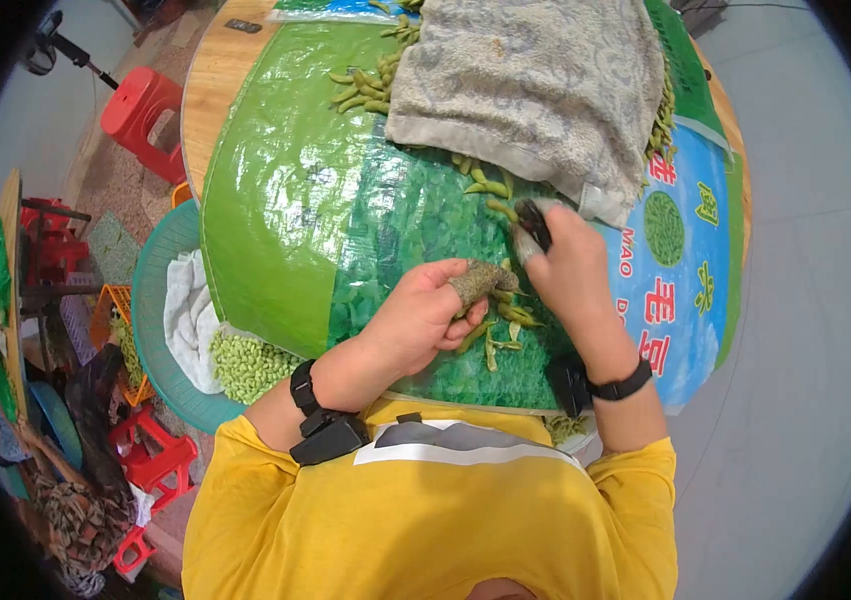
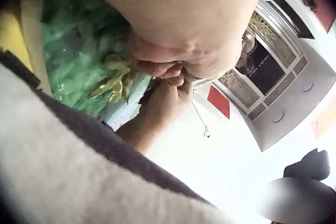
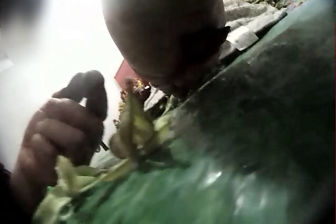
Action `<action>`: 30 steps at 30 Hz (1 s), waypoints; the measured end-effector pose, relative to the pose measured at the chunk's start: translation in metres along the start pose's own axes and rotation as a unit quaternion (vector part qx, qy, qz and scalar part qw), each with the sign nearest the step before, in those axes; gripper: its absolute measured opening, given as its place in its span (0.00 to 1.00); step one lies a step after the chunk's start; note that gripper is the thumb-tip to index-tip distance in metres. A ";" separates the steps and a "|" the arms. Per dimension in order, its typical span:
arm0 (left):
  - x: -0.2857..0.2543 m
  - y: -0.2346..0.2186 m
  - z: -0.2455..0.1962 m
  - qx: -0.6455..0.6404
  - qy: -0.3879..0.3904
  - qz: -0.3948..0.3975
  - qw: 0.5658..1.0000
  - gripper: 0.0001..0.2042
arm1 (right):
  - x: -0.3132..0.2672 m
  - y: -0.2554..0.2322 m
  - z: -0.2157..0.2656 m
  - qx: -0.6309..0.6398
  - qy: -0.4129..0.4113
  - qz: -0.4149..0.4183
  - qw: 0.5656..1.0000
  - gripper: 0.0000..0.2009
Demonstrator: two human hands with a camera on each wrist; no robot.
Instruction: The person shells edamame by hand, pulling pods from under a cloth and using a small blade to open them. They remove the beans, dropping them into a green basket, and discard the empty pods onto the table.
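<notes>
My left hand [image 1: 426, 310] is over the front of the table with its fingers curled, grey-brown covers on the thumb and a finger. I cannot tell whether it holds anything. Farther right, my right hand [image 1: 571, 255] has dark covering at its fingertips and something whitish on the thumb; the tips close around the end of a green edamame pod [image 1: 501, 208]. Several pods and split husks [image 1: 511, 320] lie between the hands. Husks [image 2: 113, 85] also show below my left hand in the left wrist view, and close up in the right wrist view [image 3: 134, 127].
A patterned towel [image 1: 536, 90] covers a heap of pods [image 1: 366, 90] at the back of the round table. Green printed sheeting [image 1: 276, 200] covers the tabletop. Beside it at left stands a teal basket [image 1: 151, 290] with a white cloth [image 1: 191, 320] and shelled beans [image 1: 251, 365]. Red stools [image 1: 146, 120] stand beyond.
</notes>
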State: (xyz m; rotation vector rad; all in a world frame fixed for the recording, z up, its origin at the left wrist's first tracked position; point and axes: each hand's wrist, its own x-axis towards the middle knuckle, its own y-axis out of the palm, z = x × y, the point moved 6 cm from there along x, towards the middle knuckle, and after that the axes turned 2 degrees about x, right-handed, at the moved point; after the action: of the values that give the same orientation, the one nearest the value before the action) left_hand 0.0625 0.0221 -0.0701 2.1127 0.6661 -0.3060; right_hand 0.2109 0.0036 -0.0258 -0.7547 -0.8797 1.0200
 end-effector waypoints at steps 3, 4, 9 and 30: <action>0.004 0.001 0.000 0.009 0.021 -0.042 0.999 0.09 | -0.020 -0.021 0.032 0.095 -0.001 -0.041 0.995 0.13; 0.005 0.001 -0.001 0.001 0.028 -0.059 0.998 0.09 | -0.027 -0.021 0.037 0.095 0.001 -0.040 0.995 0.13; 0.004 0.005 -0.003 0.066 0.054 -0.055 0.995 0.08 | -0.050 -0.021 0.042 0.151 0.004 0.010 0.988 0.16; -0.014 0.024 -0.023 0.623 0.291 -0.038 0.725 0.07 | -0.062 -0.016 0.027 0.334 0.120 0.209 0.911 0.22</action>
State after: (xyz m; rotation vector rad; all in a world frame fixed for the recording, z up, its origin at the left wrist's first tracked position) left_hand 0.0636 0.0241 -0.0340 3.5785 1.0839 -0.1006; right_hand 0.1766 -0.0564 -0.0161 -0.4650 -0.1134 1.4635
